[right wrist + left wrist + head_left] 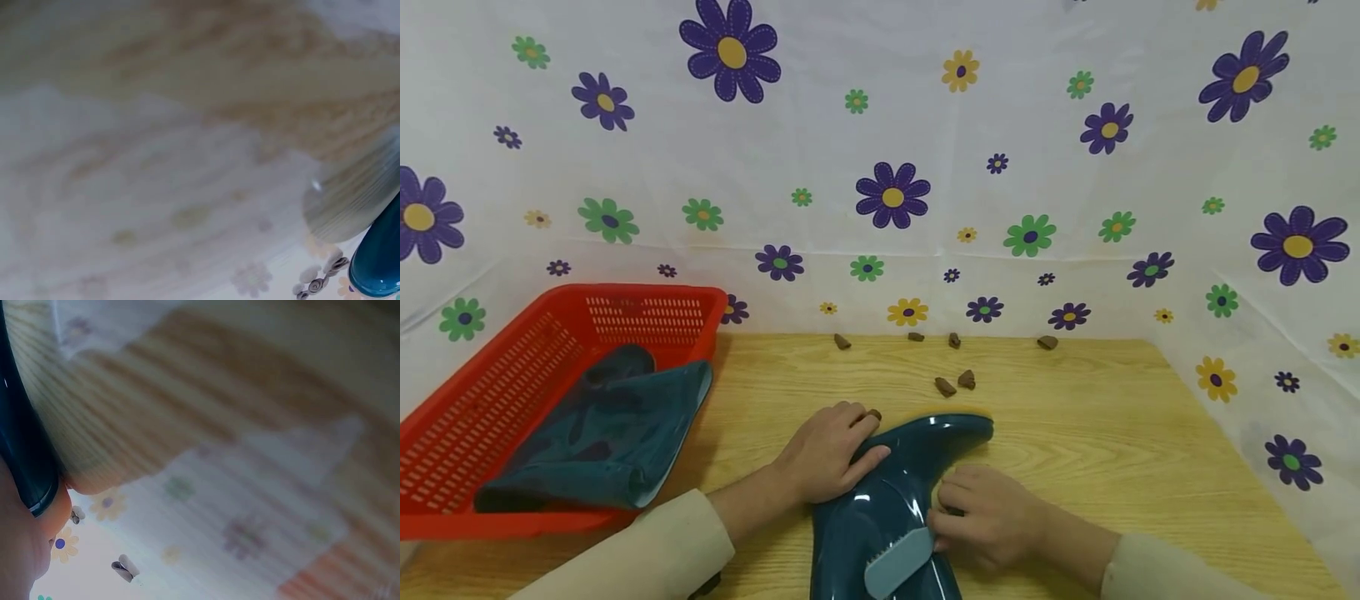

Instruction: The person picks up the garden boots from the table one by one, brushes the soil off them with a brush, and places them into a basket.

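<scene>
A glossy dark teal rain boot (880, 500) lies on the table, its toe pointing up and right and its sole facing the back wall. My left hand (831, 450) grips it round the heel end, thumb on the near side. In the left wrist view, fingers and boot (25, 437) show along the left edge. My right hand (988, 517) holds a pale blue brush (898, 562), whose short bristles show along its upper-left edge; it lies over the boot's shaft. The right wrist view has the boot's toe (378, 256) at lower right; hand and brush are out of it.
A red perforated basket (647, 292) stands at the left, with another dark teal boot (602, 442) lying in it. Several brown lumps (945, 387) are scattered toward the back of the wooden table (1112, 433). A flower-print sheet (820, 133) hangs behind and at both sides.
</scene>
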The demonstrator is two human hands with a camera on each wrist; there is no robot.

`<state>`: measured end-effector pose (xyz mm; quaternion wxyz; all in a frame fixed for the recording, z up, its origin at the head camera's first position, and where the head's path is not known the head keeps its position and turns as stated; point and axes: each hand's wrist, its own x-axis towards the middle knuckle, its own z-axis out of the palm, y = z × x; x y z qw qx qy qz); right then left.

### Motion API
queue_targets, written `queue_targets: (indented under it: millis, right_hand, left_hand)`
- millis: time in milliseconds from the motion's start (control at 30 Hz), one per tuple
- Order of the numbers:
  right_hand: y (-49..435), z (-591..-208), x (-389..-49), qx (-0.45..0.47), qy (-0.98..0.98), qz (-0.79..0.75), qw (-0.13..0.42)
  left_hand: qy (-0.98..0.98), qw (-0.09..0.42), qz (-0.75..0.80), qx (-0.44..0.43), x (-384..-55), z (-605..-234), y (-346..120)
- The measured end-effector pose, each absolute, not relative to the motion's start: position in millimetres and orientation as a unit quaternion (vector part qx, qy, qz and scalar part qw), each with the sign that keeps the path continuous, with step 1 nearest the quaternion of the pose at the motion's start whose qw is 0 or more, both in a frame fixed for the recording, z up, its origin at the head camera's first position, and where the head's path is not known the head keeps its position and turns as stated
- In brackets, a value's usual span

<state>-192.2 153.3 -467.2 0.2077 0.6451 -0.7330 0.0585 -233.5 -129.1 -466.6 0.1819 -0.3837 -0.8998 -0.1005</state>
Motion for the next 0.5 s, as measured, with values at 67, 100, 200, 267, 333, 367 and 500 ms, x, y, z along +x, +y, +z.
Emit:
queue_targets:
  millis: [67,100,200,267,333,367,500]
  right_hand:
    - [154.5,-467.5,-192.7,0.641,-0.733,0.074,0.212]
    - [155.7,-467.8,-192.7,0.643,-0.730,0.083,0.217]
    - [162.1,-469.2,-191.3,0.655,-0.714,0.110,0.222]
    - [167.3,-470.3,-189.9,0.668,-0.700,0.121,0.224]
    - [171.3,-471.1,-188.4,0.675,-0.694,0.126,0.215]
    - [172.4,-471.3,-187.8,0.678,-0.694,0.123,0.210]
    - [166.5,-469.5,-186.3,0.678,-0.699,0.092,0.208]
  left_hand:
    - [-0.901,0.178,-0.101,-0.382,-233.1,-466.1,-129.2]
    - [-0.902,0.175,-0.101,-0.382,-232.8,-465.5,-129.0]
    - [-0.903,0.166,-0.101,-0.384,-231.4,-464.2,-128.7]
    - [-0.903,0.163,-0.101,-0.385,-230.9,-463.8,-128.5]
    - [-0.904,0.161,-0.100,-0.383,-231.1,-463.9,-128.8]
    - [-0.904,0.161,-0.100,-0.382,-231.3,-463.9,-128.9]
    - [-0.903,0.168,-0.102,-0.383,-232.2,-464.3,-129.8]
